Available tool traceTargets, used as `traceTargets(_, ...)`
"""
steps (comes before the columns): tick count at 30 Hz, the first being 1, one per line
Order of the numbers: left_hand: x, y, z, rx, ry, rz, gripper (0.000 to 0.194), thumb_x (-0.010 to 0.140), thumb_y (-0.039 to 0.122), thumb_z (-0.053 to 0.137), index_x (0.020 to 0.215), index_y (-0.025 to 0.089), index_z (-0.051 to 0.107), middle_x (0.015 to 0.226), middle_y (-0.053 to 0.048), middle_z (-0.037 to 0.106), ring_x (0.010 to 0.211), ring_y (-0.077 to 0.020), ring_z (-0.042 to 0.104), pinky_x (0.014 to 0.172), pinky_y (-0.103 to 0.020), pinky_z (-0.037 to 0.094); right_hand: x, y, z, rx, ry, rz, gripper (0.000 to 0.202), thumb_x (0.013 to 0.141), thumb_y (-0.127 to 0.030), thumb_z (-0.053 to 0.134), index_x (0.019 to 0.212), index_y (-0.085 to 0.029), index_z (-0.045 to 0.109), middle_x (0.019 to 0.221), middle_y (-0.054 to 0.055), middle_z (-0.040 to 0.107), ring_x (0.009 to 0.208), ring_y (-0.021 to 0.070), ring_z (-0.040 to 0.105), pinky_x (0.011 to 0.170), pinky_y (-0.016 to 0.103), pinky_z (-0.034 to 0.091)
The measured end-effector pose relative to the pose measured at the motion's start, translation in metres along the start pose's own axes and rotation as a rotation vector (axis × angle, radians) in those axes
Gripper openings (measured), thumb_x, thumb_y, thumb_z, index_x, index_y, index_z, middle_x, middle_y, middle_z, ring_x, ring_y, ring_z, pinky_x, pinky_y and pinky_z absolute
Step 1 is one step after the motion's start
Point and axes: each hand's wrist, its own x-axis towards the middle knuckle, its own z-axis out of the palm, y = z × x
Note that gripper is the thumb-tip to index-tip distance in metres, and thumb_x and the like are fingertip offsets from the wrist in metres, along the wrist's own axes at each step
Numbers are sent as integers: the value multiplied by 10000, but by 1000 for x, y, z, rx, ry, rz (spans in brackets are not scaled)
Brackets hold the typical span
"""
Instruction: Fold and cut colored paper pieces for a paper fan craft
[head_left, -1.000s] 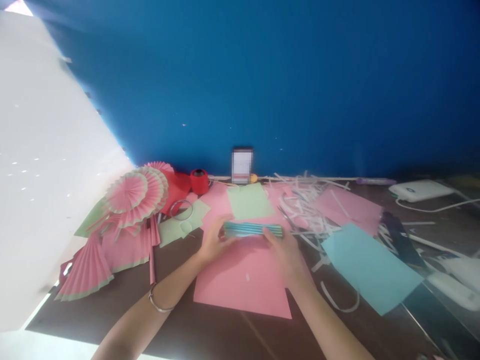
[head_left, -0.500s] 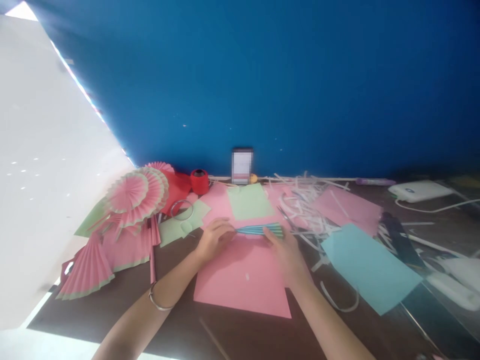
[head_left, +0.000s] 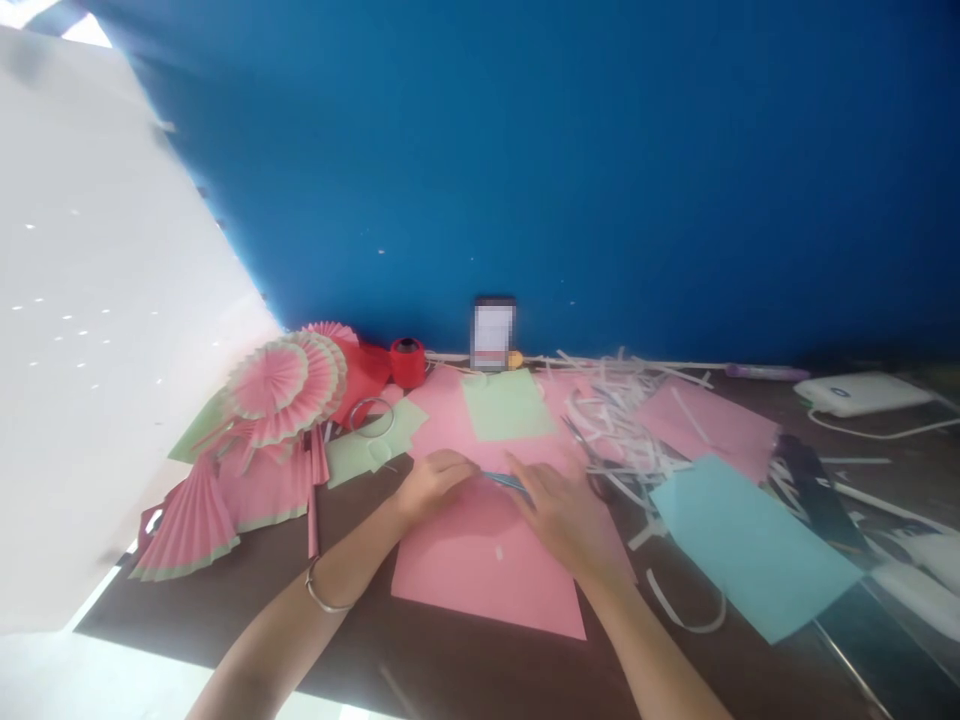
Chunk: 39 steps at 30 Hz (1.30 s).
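Centrally, a narrow strip of folded blue paper [head_left: 506, 482] shows over the pink sheet [head_left: 487, 580] — left hand [head_left: 437, 485] curled at one end, right hand [head_left: 559, 510] at the other with fingers extended; whether either hand pinches it cannot be told. Leftward on the bench [head_left: 450, 655] rest pleated pink fans [head_left: 191, 525]; rightward, a flat light-blue sheet [head_left: 750, 545].
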Motion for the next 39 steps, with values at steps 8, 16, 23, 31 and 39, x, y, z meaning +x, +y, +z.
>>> traceTargets(8,0,-3,0,-8,-43,-166,254,903,295,430,1029,172,614,931,-75,681,844,-171,643,756,-309,521,-5,31,18,157,-79,-84,278,882,-161,387,999,-212,634,944,67,673,909,221,574,847,401,419)
traceTargets(16,-1,-11,-5,129,-38,-153,218,890,214,447,965,178,649,888,-65,700,822,-181,652,748,-320,517,-9,43,27,177,-54,-69,323,855,-84,372,1040,-190,616,993,70,660,938,211,579,840,369,454)
traceTargets(23,8,-13,-25,97,-150,-236,204,881,210,459,930,179,654,898,-54,696,810,-169,644,762,-301,504,-13,50,33,190,-23,-25,399,811,-44,345,1033,-204,636,996,63,677,933,213,610,825,387,495)
traceTargets(31,11,-8,-40,-90,-216,-388,168,825,190,517,895,192,669,883,-37,703,775,-156,643,715,-261,505,-13,47,31,282,-102,4,413,815,-59,337,1058,-230,623,1050,43,665,984,190,603,865,368,497)
traceTargets(39,-29,-15,-74,295,255,-597,169,812,222,490,901,166,622,855,-47,665,701,-141,612,662,-257,498,-11,39,28,334,-37,161,303,893,-297,389,1123,-250,580,1106,46,639,1037,206,582,897,379,470)
